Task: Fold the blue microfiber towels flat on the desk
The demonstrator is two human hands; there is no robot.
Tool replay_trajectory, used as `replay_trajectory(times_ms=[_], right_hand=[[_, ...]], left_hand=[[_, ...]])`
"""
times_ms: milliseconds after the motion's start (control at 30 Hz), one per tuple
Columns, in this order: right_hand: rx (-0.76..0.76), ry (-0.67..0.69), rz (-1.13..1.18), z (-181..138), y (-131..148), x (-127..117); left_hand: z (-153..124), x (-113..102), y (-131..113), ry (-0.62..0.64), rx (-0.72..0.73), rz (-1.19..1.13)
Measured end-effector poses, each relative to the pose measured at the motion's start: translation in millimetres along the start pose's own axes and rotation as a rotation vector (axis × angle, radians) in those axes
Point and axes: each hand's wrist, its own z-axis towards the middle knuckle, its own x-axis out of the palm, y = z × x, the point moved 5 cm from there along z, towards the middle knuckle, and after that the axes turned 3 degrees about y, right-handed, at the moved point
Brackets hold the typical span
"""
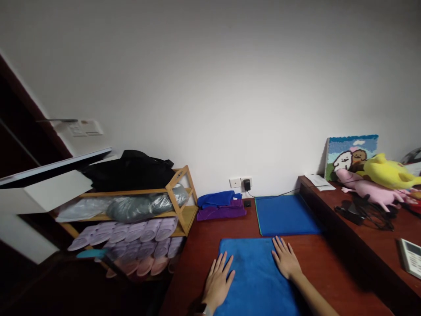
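A bright blue cloth [253, 276] lies spread flat on the reddish-brown desk, its near end cut off by the bottom of the view. My left hand [218, 281] rests on its left edge, fingers apart and pointing forward. On the far right edge lies my right hand [285, 258], flat with the fingers spread. Just beyond, a darker blue cloth [286, 215] with a green left edge lies flat. Farther left, against the wall, a folded blue cloth [215, 199] sits on top of a folded purple cloth [222, 212].
Left of the desk [194, 245] stands a wooden rack [184, 197] with a black bag [131, 171] and several lilac slippers [151, 230]. A raised dark ledge [342, 237] runs along the right. Past it are plush toys [368, 188], cables and a calculator [412, 256]. A plugged-in adapter [247, 184] trails a cord.
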Motion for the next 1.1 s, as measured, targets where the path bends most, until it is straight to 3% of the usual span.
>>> replay_trajectory(times_ms=[200,300,433,567,667,767,967,1100], right_hand=[[-0.005,0.022,-0.013,2,7,-6],[-0.014,-0.011,0.017,-1,12,-5],[-0.013,-0.035,0.037,-5,17,2],[0.022,-0.015,0.005,-7,16,6],[0.056,-0.01,-0.028,-6,13,7],[0.094,-0.024,-0.036,-5,11,9],[0.15,-0.018,-0.062,-6,12,10],[0.129,-0.025,-0.078,-2,13,1]], left_hand=[[-17,-2,3,0.021,-0.019,0.033],[-11,-9,-9,-0.041,0.002,0.044],[32,-12,-67,-0.098,0.076,-0.011],[85,13,-145,-0.029,0.167,-0.113],[102,32,-163,0.002,0.159,-0.14],[98,34,-135,0.014,0.161,-0.123],[69,6,-14,0.052,-0.122,-0.03],[61,2,18,0.03,-0.138,0.038]])
